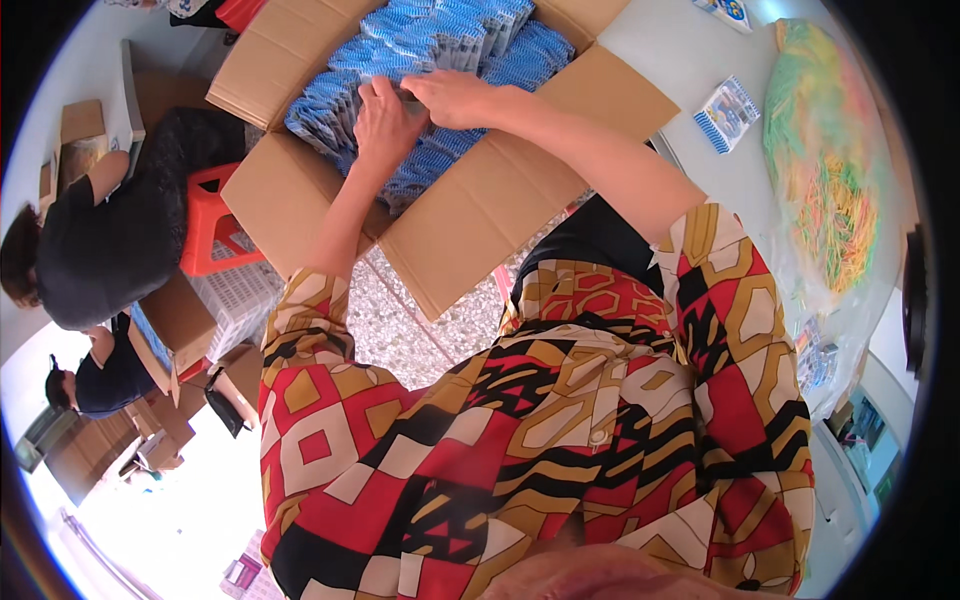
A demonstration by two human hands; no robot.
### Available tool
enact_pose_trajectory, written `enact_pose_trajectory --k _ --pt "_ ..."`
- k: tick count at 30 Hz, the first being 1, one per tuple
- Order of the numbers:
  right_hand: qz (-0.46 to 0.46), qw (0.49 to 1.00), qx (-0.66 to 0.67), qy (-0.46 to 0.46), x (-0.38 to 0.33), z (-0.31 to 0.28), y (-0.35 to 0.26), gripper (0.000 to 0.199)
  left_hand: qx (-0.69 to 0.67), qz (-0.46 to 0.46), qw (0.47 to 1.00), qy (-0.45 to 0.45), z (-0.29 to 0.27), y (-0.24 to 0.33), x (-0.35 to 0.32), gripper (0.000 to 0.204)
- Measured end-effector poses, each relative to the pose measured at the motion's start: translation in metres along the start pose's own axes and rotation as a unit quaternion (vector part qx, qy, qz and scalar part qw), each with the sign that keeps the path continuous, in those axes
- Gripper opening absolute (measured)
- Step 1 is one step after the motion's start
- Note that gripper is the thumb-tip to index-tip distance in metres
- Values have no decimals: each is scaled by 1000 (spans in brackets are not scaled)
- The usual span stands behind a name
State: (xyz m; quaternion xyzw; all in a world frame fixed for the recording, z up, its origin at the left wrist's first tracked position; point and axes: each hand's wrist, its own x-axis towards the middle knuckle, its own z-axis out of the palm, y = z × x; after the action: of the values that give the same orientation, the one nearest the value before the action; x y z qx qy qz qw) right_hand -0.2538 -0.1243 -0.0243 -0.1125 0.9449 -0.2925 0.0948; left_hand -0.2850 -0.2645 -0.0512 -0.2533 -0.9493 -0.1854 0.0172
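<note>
An open cardboard box [480, 225] stands in front of me, filled with rows of blue-and-white packets [430, 40] packed on edge. Both my hands reach into it, over the packets near its middle. My left hand [388, 125] is closed, its bent fingers at the upper edges of some packets. Just to its right, my right hand [450, 98] is also closed, with thumb and fingers pinched at the packets. The fingertips of both hands are partly hidden among the packets, so how many they grip cannot be made out.
On the pale table at right lie a loose packet [727, 114] and a large clear bag of coloured strands [835, 215]. A red plastic stool [205, 225] stands left of the box. Two people in dark tops work at left, near other cardboard boxes [180, 315].
</note>
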Motion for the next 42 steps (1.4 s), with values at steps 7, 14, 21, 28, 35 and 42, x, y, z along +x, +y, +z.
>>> enact_pose_trajectory --k 7,14,21,28,35,42 --pt "-32 997 11 65 -28 -31 14 33 3 14 1000 -1 25 -41 22 67" --pt "-47 971 82 218 -121 -77 34 25 35 -33 998 -51 6 -37 17 86" --pt "70 949 170 257 -225 -92 35 24 116 -121 985 -50 4 -29 26 93" --pt "171 907 231 307 -304 -64 37 23 172 -119 976 -64 14 -75 55 80" --pt "251 812 222 478 -423 -37 50 22 156 -2 966 -204 -24 -130 87 89" --pt "237 691 263 630 -534 -12 71 22 399 144 887 -185 -100 -68 68 55"
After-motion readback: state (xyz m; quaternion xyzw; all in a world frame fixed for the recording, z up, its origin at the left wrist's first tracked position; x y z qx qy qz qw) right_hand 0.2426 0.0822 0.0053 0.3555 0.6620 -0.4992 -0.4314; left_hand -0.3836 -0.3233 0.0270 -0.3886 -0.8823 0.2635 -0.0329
